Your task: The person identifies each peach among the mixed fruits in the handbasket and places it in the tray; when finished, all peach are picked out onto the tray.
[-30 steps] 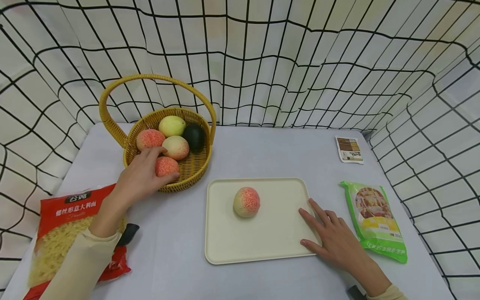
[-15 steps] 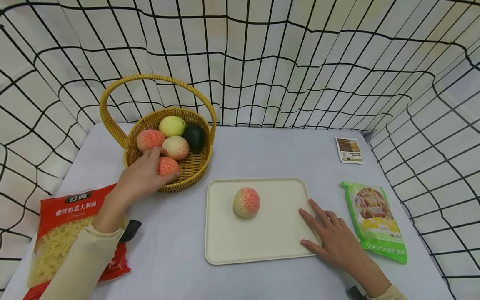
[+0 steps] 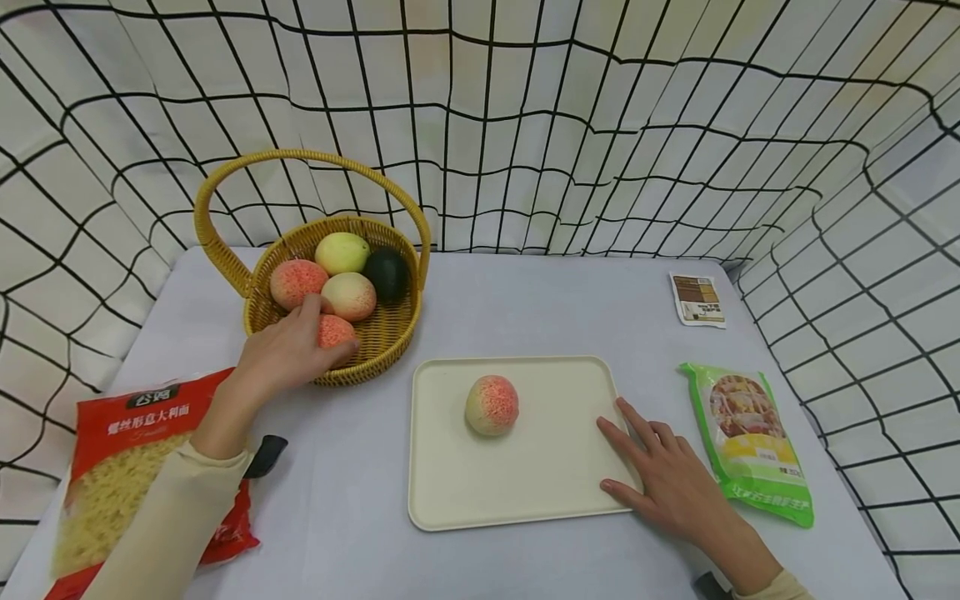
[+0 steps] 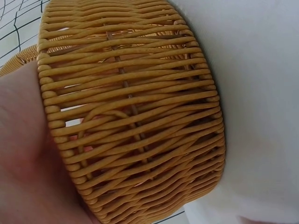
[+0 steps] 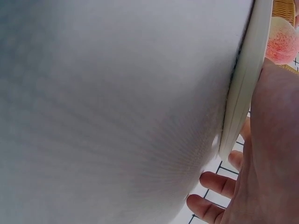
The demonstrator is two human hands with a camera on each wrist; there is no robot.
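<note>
My left hand [image 3: 288, 354] reaches over the front rim of a yellow wicker basket [image 3: 390, 346] and grips a pink peach [image 3: 337, 331] between thumb and fingers. Two more peaches lie behind it in the basket, with a yellow-green fruit [image 3: 342, 252] and a dark green oval fruit [image 3: 387, 274]. In the left wrist view the woven basket wall [image 4: 135, 112] hides the fingertips. My right hand [image 3: 671, 479] rests with spread fingers on the right edge of a cream tray [image 3: 540, 492]. A single peach [image 3: 492, 405] sits on that tray.
At the left lies a red bag of spiral pasta [image 3: 142, 450], partly under my left forearm. A green food packet [image 3: 750, 442] lies right of my right hand, and a small brown-and-white sachet [image 3: 698, 300] behind it. Black netting [image 3: 487, 125] surrounds the white table.
My left hand has shifted very slightly rightward and covers a little more of the gripped peach. The right hand and tray stay where they were.
</note>
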